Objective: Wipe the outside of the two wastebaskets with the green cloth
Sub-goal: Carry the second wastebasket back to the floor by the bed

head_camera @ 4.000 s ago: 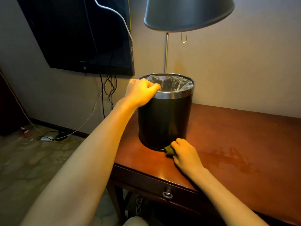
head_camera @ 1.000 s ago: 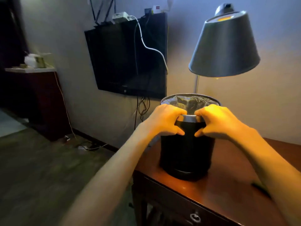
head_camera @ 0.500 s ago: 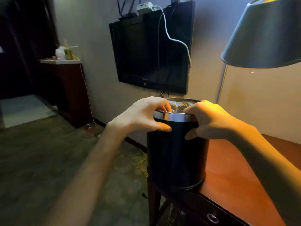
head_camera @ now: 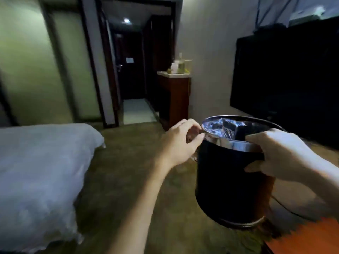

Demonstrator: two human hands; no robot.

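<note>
Wastebasket point(head_camera: 233, 184) rim gripped both sides: left hand point(head_camera: 180, 143) fingers curled over it, right hand point(head_camera: 280, 158) likewise.

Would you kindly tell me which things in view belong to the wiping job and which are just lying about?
Belongs to the job: wastebasket, gripped at its rim by the left hand and right hand. The green cloth is not in view.
Just lying about: bed, television, wooden cabinet, table corner.

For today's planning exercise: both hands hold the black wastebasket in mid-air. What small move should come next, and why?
Probably lower the black chrome-rimmed metal wastebasket onto the carpet: the left hand and right hand grip its rim, and it hangs unsupported beside the wooden desk.
</note>
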